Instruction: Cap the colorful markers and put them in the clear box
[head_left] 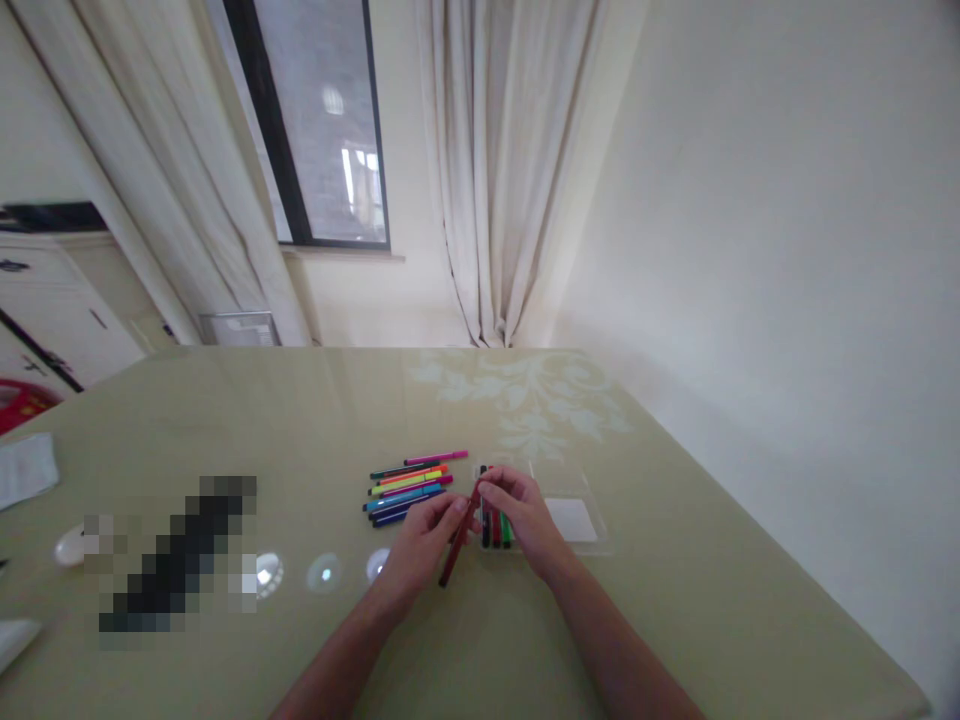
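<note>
A dark red felt-tip pen [453,560] slants between my two hands above the table. My left hand [427,535] pinches it around the middle, and the fingers of my right hand [521,505] close on its upper end. Just under my right hand lies a clear plastic case [596,520] with several pens [496,530] side by side in it, black, red and green among them; the hand hides part of them. Left of the case, several loose felt-tip pens [405,487] lie in a rough row, pink, orange, yellow and blue.
The glossy table [315,420] runs toward a curtain [487,180] and a window, with a wall [787,300] along its right side. At the left are a blurred dark object [180,555], a white rounded object [71,547] and a pale packet [26,468].
</note>
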